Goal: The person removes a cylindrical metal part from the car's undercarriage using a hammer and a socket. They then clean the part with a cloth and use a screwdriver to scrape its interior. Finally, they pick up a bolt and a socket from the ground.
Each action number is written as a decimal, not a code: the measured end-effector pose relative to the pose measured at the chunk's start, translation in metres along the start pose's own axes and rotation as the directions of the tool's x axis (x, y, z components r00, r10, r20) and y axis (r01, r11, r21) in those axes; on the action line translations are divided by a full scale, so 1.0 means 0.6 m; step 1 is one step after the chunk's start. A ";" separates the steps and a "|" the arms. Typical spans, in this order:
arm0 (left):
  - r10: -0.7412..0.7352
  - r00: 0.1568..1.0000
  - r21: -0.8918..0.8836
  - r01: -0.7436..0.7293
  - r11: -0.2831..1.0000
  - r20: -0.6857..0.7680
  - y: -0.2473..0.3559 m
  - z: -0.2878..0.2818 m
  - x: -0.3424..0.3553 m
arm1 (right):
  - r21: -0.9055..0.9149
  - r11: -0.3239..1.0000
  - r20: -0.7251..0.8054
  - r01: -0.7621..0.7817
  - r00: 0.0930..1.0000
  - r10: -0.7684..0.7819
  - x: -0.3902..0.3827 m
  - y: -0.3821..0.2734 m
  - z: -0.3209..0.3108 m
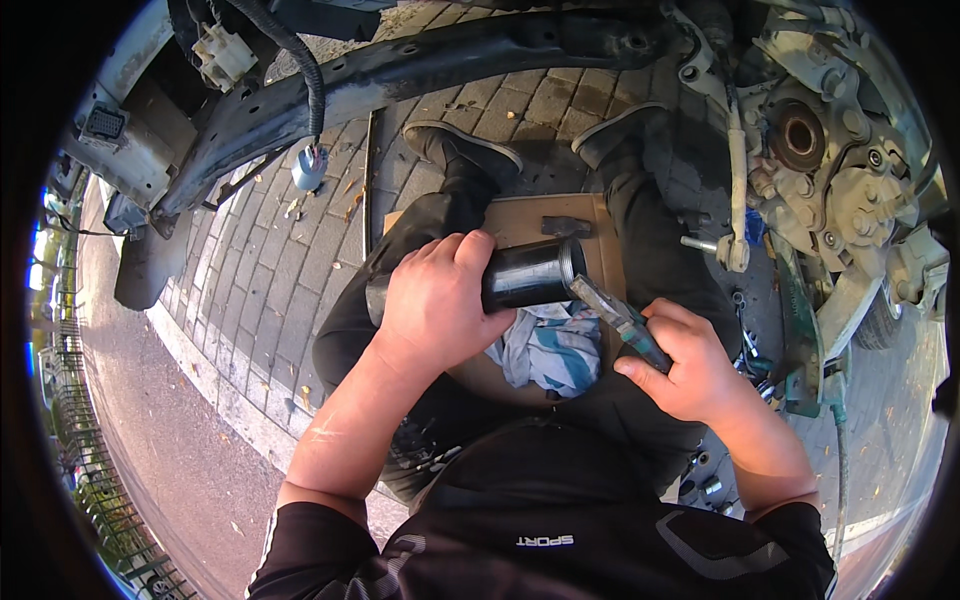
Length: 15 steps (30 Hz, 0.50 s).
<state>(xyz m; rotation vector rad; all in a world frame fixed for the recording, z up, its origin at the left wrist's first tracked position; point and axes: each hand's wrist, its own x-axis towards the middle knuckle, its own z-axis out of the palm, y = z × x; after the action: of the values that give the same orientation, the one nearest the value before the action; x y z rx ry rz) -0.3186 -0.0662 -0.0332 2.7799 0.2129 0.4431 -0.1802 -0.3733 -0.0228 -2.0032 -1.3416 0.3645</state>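
Note:
My left hand (435,295) is wrapped round a glossy black metal cylinder (530,274), which lies sideways above my lap with its ringed end to the right. In my right hand (685,360) are pliers (640,335) with dark green grips. Their metal jaws are at the lower rim of the cylinder's right end; I cannot tell whether they bite on it. Below the cylinder, between my thighs, a crumpled grey-blue and teal rag (550,355) rests on cardboard. A dark hammer (567,226) lies on the cardboard (525,217) just beyond the cylinder.
A dark frame beam (440,72) crosses ahead of my feet. At the right stands a dirty wheel hub assembly (810,140) with a hanging link rod (737,190). A blue-grey connector (310,168) dangles at the left. Sockets and tools (750,355) lie on the paving by my right leg.

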 end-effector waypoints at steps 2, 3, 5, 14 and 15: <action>-0.029 1.000 0.044 0.028 0.999 0.008 0.003 0.000 -0.002 | -0.076 0.997 -0.053 -0.009 0.999 0.005 -0.002 -0.001 0.010; -0.041 0.999 0.081 0.040 0.996 0.011 0.005 0.000 -0.003 | -0.110 0.994 -0.087 0.001 0.996 -0.011 -0.002 -0.002 0.016; -0.063 0.998 0.118 0.060 0.991 0.020 0.006 0.000 -0.004 | -0.175 0.985 -0.163 -0.009 0.986 -0.020 -0.002 -0.006 0.025; -0.023 1.000 0.005 0.023 1.000 0.018 -0.002 0.008 -0.005 | 0.363 0.925 0.115 -0.111 0.991 0.073 0.001 0.003 0.014; -0.006 1.000 -0.004 0.006 1.000 0.005 -0.001 0.010 -0.006 | 0.390 0.914 0.114 -0.114 0.991 0.074 0.000 0.004 0.013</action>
<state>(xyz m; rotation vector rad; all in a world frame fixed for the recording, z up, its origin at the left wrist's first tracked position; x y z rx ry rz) -0.3204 -0.0678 -0.0398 2.7748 0.2194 0.4348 -0.1828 -0.3706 -0.0303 -1.7272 -1.1219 0.7271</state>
